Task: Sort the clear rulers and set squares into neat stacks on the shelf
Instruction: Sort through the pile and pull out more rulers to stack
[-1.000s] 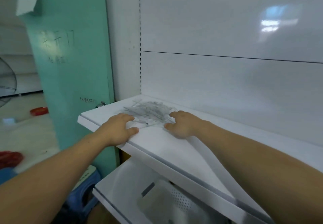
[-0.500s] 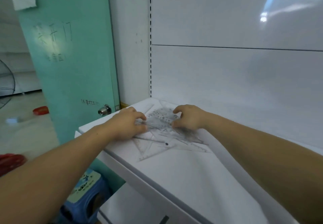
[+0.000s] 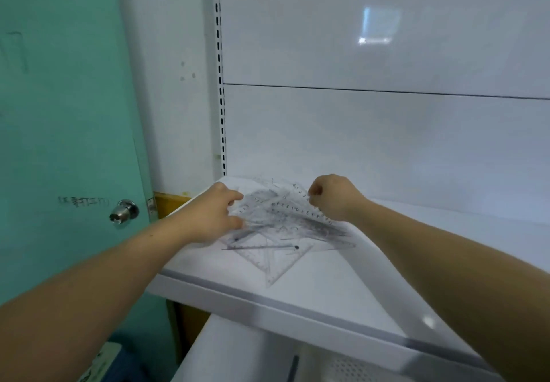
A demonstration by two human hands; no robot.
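A green door (image 3: pixel 74 143) fills the frame's left. In the middle, the left hand (image 3: pixel 214 215) pinches the left edge of the pile of clear rulers and set squares (image 3: pixel 276 232) on the white shelf (image 3: pixel 327 289). The right hand (image 3: pixel 333 197), fingers curled, grips one ruler (image 3: pixel 302 192) at the pile's upper right.

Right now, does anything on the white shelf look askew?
Yes. The clear plastic rulers and set squares lie in a crisscrossed heap at the left end of the white shelf, not in stacks. One clear triangular set square juts toward the front edge. The left hand and right hand each pinch pieces of the heap.
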